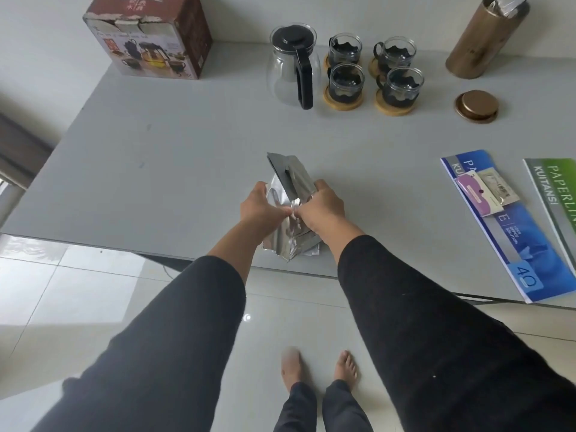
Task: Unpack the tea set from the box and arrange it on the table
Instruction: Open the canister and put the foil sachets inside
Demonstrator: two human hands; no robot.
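A silver foil pouch [288, 182] stands near the table's front edge, and both hands hold it. My left hand [261, 205] grips its left side and my right hand [321, 207] grips its right side, fingers pinching the foil in the middle. At the back stands a glass teapot [294, 67] with a black lid and handle. Right of it are several glass cups [375, 73] in black holders on wooden coasters. The tea set box [149, 39] sits at the back left.
A gold cylinder tin [484, 39] stands open at the back right, with its round lid [476, 106] lying in front of it. A blue receipt book [514, 232] with small packets on it and a green one [558, 194] lie at the right. The grey table [156, 157] ends near my arms.
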